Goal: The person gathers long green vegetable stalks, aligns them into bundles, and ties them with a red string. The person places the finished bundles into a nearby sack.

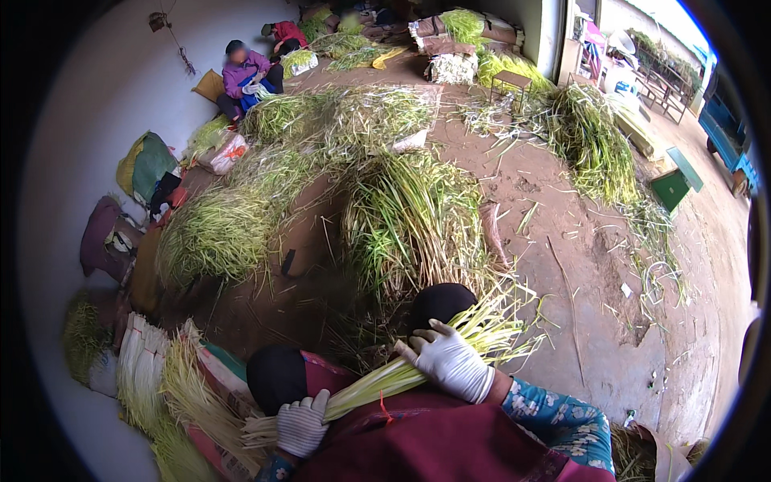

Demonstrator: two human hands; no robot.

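A bundle of long pale yellow-green stalks (385, 381) lies diagonally across my lap, leafy ends at the upper right. My left hand (302, 423), in a striped white glove, is closed around the pale lower end of the bundle. My right hand (452, 361), in a white glove, rests over the leafy part with its fingers partly spread; whether it grips the stalks cannot be told. An orange-red tie (383, 410) shows against the dark red apron (415, 443) just below the stalks. A large heap of green and brown leafy stalks (409, 223) stands beyond my knees.
Pale stalk bundles (141, 373) lie at the lower left, near a loose green heap (214, 235). Along the wall are sacks (153, 162). A person in purple (247, 75) sits further back, another in red behind. A green box (671, 187) and a leafy pile (590, 144) are at right.
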